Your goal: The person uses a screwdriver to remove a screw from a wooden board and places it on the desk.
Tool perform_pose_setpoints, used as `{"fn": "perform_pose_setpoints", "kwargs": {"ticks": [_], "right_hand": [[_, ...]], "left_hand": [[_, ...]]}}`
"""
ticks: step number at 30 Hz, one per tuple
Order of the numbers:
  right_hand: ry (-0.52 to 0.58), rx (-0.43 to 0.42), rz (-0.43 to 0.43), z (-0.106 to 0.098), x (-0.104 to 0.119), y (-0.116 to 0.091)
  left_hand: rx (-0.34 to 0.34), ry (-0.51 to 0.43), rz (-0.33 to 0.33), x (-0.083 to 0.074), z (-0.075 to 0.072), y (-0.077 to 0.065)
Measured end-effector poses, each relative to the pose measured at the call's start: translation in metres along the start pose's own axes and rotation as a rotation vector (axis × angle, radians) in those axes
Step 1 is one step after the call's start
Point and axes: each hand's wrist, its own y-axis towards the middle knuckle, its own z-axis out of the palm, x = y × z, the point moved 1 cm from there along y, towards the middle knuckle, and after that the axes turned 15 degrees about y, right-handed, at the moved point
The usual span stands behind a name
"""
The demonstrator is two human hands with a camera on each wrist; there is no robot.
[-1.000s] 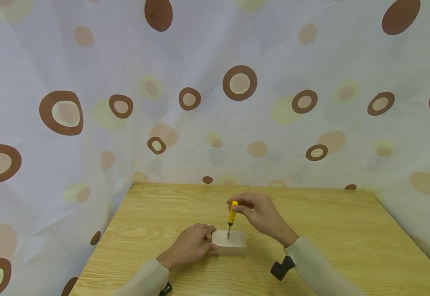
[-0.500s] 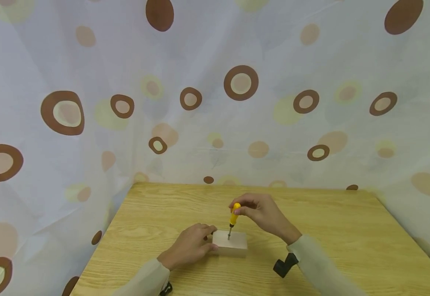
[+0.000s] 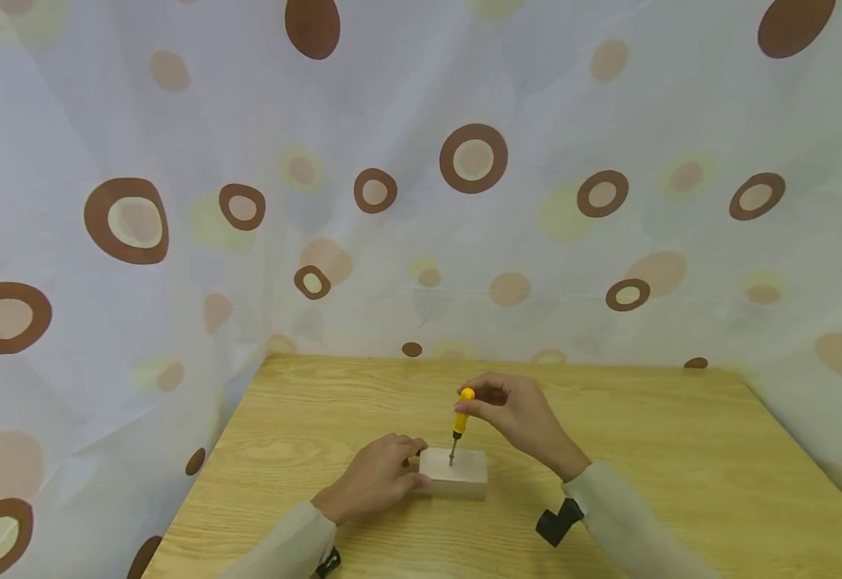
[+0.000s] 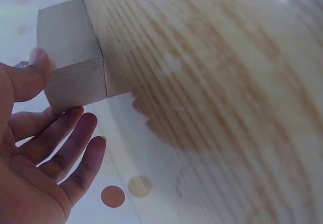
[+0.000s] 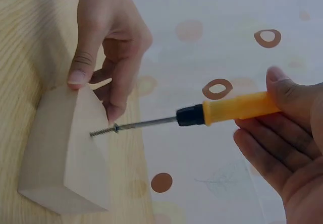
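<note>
A pale wooden block [image 3: 455, 487] lies on the table, and my left hand [image 3: 373, 476] holds its left end between thumb and fingers. From the block's top face a threaded screw [image 5: 104, 131] sticks out, its lower end in the wood. My right hand [image 3: 525, 418] pinches the yellow handle of a screwdriver [image 3: 462, 420] near its top end. The screwdriver stands over the block, leaning slightly right, with its tip at the screw's head. In the left wrist view, the thumb presses one side of the block [image 4: 70, 37] and fingertips touch another; the screwdriver is hidden there.
The wood-grain table [image 3: 305, 402] extends around the block on all sides. A white curtain [image 3: 406, 241] with brown and beige spots hangs behind and at both sides of it. A black strap mount [image 3: 558, 521] sits at the right wrist.
The screwdriver's handle leans a little more to the right than a second ago, and the right thumb and fingers have shifted slightly on it. Block and left hand keep their places; the head view has drifted slightly.
</note>
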Motion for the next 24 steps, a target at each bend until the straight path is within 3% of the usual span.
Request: {"fn": "perform_pose_setpoints", "kwargs": {"ticks": [6, 13, 20, 24], "right_hand": [[0.012, 0.102, -0.055, -0.0014, 0.0023, 0.0024], [-0.015, 0.087, -0.028, 0.0037, 0.0046, 0.0029], [-0.013, 0.184, -0.066, 0.0016, 0.0078, 0.0082], [-0.036, 0.116, -0.015, 0.004, 0.0075, 0.0072]], "left_hand": [[0.001, -0.015, 0.001, -0.0005, -0.0004, 0.0002], [-0.008, -0.012, 0.0, 0.0019, 0.0015, -0.0015], [-0.002, -0.02, -0.011, 0.0023, -0.0006, -0.0006], [0.007, -0.023, -0.018, 0.003, 0.0006, 0.0004]]}}
